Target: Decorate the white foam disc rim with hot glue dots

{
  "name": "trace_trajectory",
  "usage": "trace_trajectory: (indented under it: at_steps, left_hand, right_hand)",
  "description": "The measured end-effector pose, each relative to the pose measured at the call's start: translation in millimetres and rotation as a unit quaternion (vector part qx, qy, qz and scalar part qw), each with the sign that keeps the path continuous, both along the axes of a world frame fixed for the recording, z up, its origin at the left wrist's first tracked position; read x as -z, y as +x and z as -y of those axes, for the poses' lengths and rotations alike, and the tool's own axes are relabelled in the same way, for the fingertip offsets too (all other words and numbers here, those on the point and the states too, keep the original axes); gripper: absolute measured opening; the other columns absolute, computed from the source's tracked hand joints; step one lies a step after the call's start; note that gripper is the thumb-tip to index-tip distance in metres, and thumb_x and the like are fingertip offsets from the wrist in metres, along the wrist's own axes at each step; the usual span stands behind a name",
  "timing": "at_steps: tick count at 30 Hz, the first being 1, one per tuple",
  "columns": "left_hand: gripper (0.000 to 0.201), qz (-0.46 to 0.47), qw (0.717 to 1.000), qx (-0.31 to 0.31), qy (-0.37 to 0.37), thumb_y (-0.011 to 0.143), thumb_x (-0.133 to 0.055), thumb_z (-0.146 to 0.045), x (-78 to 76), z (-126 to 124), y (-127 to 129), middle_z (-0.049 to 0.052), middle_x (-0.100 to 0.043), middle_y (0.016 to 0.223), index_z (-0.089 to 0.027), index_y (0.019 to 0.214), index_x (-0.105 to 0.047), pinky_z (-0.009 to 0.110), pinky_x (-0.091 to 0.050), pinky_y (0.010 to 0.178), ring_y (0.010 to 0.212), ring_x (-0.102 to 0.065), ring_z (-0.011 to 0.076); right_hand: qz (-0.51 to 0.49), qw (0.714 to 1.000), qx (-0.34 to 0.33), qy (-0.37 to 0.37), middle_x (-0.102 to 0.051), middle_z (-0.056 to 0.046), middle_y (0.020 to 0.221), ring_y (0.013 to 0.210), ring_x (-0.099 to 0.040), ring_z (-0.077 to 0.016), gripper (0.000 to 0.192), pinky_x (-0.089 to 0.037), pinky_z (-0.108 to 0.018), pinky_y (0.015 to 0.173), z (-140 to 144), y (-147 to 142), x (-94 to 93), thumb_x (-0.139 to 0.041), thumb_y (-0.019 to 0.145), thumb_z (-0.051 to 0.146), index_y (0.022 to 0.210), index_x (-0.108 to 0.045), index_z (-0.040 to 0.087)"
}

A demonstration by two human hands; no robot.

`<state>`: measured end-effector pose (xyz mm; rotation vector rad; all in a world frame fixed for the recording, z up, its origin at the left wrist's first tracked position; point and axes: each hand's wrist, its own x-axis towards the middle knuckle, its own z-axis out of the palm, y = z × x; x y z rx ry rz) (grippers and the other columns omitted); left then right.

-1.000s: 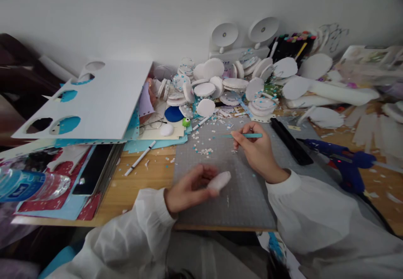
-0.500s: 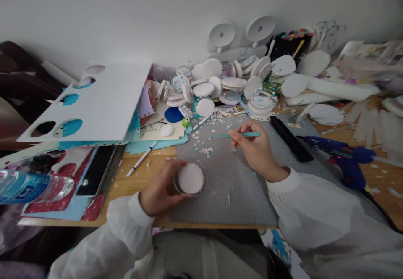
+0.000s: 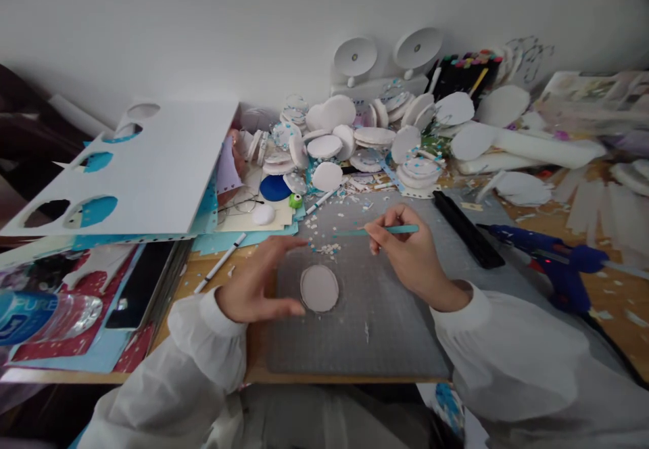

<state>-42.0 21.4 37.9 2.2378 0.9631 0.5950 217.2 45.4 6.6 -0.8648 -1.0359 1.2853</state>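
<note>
My left hand [image 3: 258,281] is open, thumb and fingers spread, just left of a round white disc [image 3: 319,288] with a clear rim. The disc lies flat on the grey cutting mat [image 3: 349,344], apart from the fingers. My right hand [image 3: 403,253] is closed in a pinch on slim teal tweezers [image 3: 403,229], whose thin tips point left over the mat. Below and left of those tips lies a small cluster of white and blue beads [image 3: 327,249], with more scattered behind it.
Piled white discs [image 3: 327,146] line the back near the wall. A black bar [image 3: 467,229] and a blue glue gun [image 3: 562,253] lie at right. To the left are a white board with holes [image 3: 167,165], a white pen [image 3: 220,263] and a water bottle [image 3: 45,314].
My left hand has let go of the disc and drawn back left with its fingers spread. The disc now rests on the mat. My right hand keeps its hold on the tweezers.
</note>
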Motion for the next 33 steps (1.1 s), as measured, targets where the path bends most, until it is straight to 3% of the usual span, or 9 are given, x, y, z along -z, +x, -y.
trace_trajectory:
  at_steps: [3, 7, 12, 21, 28, 33]
  left_hand:
    - [0.034, 0.115, 0.987, -0.111, 0.003, 0.088, -0.054, -0.044, 0.7, -7, 14, 0.009, -0.061, 0.106, -0.018, 0.109, -0.058, 0.037, -0.043, 0.089, 0.101, -0.055, 0.0229]
    - [0.015, 0.183, 0.975, -0.124, -0.002, 0.088, -0.056, -0.030, 16.1, -9, 36, 0.007, -0.064, 0.091, -0.017, 0.091, -0.063, 0.035, -0.044, 0.087, 0.092, -0.058, 0.0197]
    - [0.016, 0.192, 0.975, -0.113, -0.016, 0.084, -0.062, -0.024, 27.6, 0, 40, 0.009, -0.066, 0.094, -0.016, 0.097, -0.064, 0.035, -0.046, 0.084, 0.093, -0.059, 0.0208]
    - [0.020, 0.224, 0.969, -0.092, -0.044, 0.081, -0.065, -0.020, 23.9, -2, 37, 0.010, -0.067, 0.093, -0.014, 0.100, -0.067, 0.034, -0.049, 0.081, 0.090, -0.062, 0.0207]
    - [0.007, 0.252, 0.964, -0.082, -0.027, 0.083, -0.062, -0.013, 24.8, -3, 39, 0.008, -0.068, 0.084, -0.013, 0.087, -0.067, 0.032, -0.049, 0.077, 0.083, -0.062, 0.0181]
    - [0.012, 0.249, 0.965, -0.080, -0.022, 0.084, -0.060, -0.011, 21.8, -2, 38, 0.008, -0.068, 0.083, -0.014, 0.091, -0.069, 0.033, -0.049, 0.077, 0.083, -0.062, 0.0178]
  right_hand:
    - [-0.001, 1.000, -0.006, -0.012, -0.058, 0.007, 0.065, 0.047, -0.053, -0.0062, 0.031, -0.045, -0.019, 0.043, 5, -3, -2.7, -0.074, 0.074, 0.023, 0.072, -0.043, 0.021]
    - [0.002, 0.999, -0.020, -0.029, -0.057, 0.007, 0.065, 0.047, -0.053, -0.0060, 0.030, -0.045, -0.019, 0.043, 9, -6, -4.7, -0.072, 0.076, 0.023, 0.072, -0.042, 0.021]
    - [-0.003, 0.997, -0.041, -0.059, -0.056, 0.008, 0.063, 0.047, -0.052, -0.0049, 0.029, -0.043, -0.017, 0.043, 13, -10, -5.0, -0.069, 0.079, 0.020, 0.073, -0.041, 0.021]
    - [-0.031, 0.989, -0.068, -0.128, -0.055, 0.008, 0.061, 0.044, -0.050, -0.0036, 0.032, -0.040, -0.015, 0.041, 21, -20, -13.0, -0.070, 0.078, 0.022, 0.071, -0.039, 0.021]
    - [-0.005, 0.989, -0.068, -0.132, -0.055, 0.008, 0.063, 0.045, -0.050, -0.0039, 0.030, -0.040, -0.016, 0.041, 21, -20, -8.1, -0.069, 0.079, 0.023, 0.074, -0.040, 0.021]
    - [0.002, 0.991, -0.052, -0.120, -0.054, 0.008, 0.063, 0.045, -0.050, -0.0040, 0.030, -0.039, -0.016, 0.041, 21, -19, -9.2, -0.069, 0.079, 0.024, 0.073, -0.040, 0.021]
